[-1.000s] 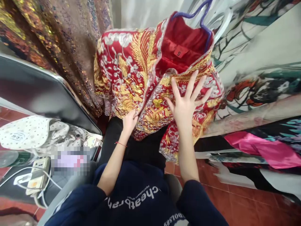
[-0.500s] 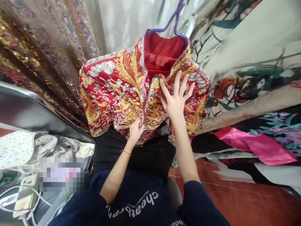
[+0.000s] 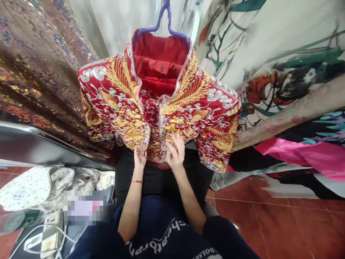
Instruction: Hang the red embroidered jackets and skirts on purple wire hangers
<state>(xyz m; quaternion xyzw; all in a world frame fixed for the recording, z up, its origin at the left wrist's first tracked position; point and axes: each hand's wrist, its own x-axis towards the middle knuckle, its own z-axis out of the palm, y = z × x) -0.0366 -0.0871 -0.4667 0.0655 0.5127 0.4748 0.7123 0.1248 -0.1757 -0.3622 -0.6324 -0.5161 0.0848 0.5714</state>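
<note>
Both hands are dropping to mid-frame now; left hand [image 3: 140,157] pinching the red jacket [image 3: 159,108]'s hem, right hand [image 3: 175,154] curling closed on the front edge, jacket hanging square.

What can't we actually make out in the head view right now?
- Hanger: its hook runs off the top edge, so what it hangs from is unseen.
- Left hand: fingertips are tucked under the jacket hem; grip unclear.
- Right hand: lies on the hem; whether it pinches cloth is unclear.
- Pixelated patch: blurred out, unreadable.
- Power strip: cut by the bottom edge.
</note>
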